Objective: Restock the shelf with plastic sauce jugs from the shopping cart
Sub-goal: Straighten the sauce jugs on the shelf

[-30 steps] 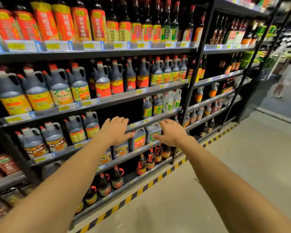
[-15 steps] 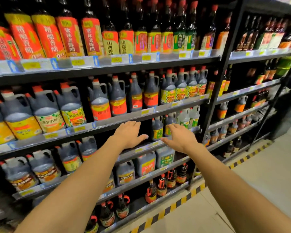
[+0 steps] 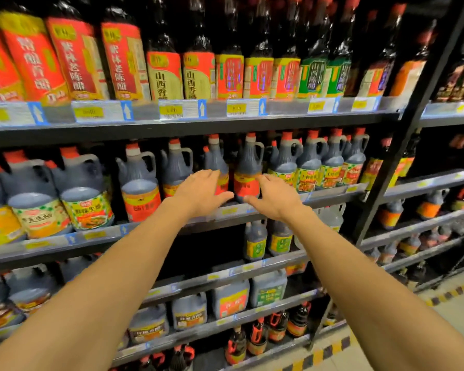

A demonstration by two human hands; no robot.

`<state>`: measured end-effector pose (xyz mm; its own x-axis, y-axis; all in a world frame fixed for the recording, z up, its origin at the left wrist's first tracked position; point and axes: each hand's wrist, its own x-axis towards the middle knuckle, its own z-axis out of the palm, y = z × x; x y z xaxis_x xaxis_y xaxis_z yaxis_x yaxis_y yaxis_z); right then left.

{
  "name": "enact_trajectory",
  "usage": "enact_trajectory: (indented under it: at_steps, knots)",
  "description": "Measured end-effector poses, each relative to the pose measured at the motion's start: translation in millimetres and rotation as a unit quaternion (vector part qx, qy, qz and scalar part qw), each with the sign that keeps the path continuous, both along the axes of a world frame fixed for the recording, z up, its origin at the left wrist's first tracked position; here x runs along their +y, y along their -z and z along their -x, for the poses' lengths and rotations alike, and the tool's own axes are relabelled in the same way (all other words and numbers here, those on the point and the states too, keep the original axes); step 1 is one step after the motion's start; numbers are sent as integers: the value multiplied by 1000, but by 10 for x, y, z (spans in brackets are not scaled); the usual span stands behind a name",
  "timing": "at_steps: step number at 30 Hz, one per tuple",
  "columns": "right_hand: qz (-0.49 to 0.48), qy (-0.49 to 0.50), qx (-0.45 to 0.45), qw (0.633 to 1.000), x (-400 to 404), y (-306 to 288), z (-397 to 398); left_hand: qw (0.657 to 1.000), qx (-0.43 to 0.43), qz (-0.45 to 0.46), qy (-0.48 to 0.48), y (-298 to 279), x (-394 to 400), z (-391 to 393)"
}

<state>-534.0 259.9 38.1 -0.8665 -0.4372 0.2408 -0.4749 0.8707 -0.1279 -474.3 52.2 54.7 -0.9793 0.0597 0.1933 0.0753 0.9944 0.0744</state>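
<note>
Both arms extended toward the shelf (image 3: pixel 252 210). Left hand (image 3: pixel 201 190) and right hand (image 3: pixel 275 196) flat, fingers relaxed, holding nothing, flanking a red-label jug (image 3: pixel 248 167) on the second tier. Contact with the jug possibly absent; blur obscures it.

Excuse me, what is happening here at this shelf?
A person is reaching with both arms toward a store shelf of dark sauce jugs. The left hand and right hand are open and empty, close to the red-labelled jug between them. No jug is held, and no shopping cart is in view.
</note>
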Motion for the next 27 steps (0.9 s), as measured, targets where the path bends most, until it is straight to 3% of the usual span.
enact_trajectory:
  at_steps: [6,15,22,27]
  knots:
    - [110,-45,-55,991,1,-80,555,996,-2,-37,-87,-21,58,204]
    - [170,-105,-82,976,47,-1,902,979,-12,-74,-188,202,162,399]
    - [200,-70,-41,976,-87,89,973,953,104,-184,-219,352,251,577]
    - [244,-43,-37,968,-251,156,962,901,189,-302,-249,485,307,698]
